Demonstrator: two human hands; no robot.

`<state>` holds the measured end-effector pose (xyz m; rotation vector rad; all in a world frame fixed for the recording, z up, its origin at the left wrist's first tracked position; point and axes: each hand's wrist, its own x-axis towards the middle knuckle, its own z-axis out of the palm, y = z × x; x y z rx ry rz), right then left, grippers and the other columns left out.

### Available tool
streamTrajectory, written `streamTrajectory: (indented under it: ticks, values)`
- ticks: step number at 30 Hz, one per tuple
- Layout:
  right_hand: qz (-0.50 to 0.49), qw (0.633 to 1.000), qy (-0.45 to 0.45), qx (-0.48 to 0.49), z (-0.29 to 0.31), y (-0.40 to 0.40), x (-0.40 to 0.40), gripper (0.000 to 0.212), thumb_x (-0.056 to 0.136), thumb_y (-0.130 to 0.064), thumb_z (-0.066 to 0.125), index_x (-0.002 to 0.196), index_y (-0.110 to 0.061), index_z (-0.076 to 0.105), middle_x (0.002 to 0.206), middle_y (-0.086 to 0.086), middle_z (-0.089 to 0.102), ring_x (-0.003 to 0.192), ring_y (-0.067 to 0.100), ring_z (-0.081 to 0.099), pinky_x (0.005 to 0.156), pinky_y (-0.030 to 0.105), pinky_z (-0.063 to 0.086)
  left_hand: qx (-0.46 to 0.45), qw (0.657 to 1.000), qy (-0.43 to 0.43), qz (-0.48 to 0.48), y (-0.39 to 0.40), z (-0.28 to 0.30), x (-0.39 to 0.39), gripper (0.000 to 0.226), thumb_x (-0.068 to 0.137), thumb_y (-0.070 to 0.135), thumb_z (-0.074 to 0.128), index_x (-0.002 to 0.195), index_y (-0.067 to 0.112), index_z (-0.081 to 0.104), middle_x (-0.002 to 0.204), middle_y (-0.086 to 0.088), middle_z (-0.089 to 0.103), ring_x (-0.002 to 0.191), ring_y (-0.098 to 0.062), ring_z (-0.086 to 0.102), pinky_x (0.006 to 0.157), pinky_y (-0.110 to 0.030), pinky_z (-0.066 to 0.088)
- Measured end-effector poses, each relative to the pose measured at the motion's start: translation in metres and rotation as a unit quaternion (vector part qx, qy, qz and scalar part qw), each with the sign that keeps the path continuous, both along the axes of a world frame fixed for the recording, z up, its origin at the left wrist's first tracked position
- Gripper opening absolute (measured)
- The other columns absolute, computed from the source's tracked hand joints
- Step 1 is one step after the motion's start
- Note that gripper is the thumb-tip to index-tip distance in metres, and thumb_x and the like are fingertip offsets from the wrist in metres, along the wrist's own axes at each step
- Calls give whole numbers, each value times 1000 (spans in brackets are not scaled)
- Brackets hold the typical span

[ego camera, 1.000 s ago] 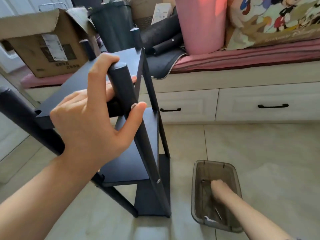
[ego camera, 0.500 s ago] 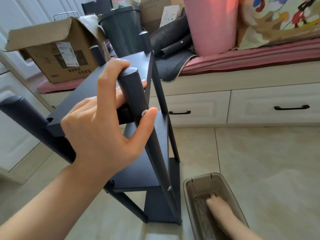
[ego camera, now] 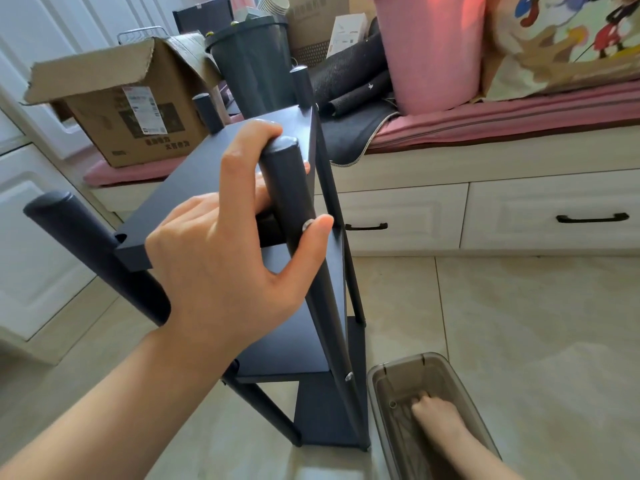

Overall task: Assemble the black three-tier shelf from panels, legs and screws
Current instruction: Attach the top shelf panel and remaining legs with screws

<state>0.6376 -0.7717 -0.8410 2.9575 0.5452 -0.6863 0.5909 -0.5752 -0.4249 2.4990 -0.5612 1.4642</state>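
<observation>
The black three-tier shelf stands tilted on the tiled floor, its round legs poking up above the top panel. My left hand is wrapped around the near right leg at the top tier, thumb beside a silver screw head. Another screw head shows lower on the same leg. My right hand reaches down into a smoky plastic box at the lower right; its fingers are curled against the bottom among thin metal parts, and whether they hold anything is hidden.
A window bench with white drawers and a pink cushion runs behind the shelf. On it sit a cardboard box, a dark bin and a pink tub. White cabinet doors stand at left.
The view has shifted so the shelf and box sit further right and lower. My right hand has moved around inside the plastic box. My left hand keeps its grip on the leg.
</observation>
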Motion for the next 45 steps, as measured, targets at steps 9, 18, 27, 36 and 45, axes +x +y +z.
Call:
streamTrajectory:
  ticks: [9,18,27,36,45]
  values:
    - [-61,991,-6,120,10,-4,-4,21,98,-7,38,110,-12,54,118,10,63,104,24,60,87,35,47,1,1000,4,0,-5,1,-1,57,98,46,56,137,6,49,86,6,77,62,-18,65,58,-38,49]
    - [-213,936,33,280,48,-17,-11,19,92,-20,69,111,-20,70,114,-1,70,107,12,64,96,23,49,7,1000,27,13,-18,9,-8,58,93,53,58,135,13,53,71,13,68,55,-15,60,55,-24,37]
    - [-186,957,120,188,27,-19,-27,17,93,-11,45,89,-17,60,103,8,62,93,21,61,80,29,46,-6,1000,22,10,-4,5,-6,56,97,55,53,137,17,42,85,6,75,59,-18,63,56,-34,49]
    - [-139,978,13,152,2,-9,-4,34,103,-17,33,118,-3,61,121,18,63,113,32,59,91,32,46,-21,999,41,14,-9,6,-8,59,94,45,62,137,6,51,85,4,76,63,-23,66,58,-42,51]
    - [-93,989,-30,115,-15,-4,10,42,103,-25,31,122,-3,60,120,16,64,112,31,60,76,28,39,-15,999,34,16,-7,4,-4,53,95,51,57,134,26,32,87,8,76,67,-19,69,59,-39,49]
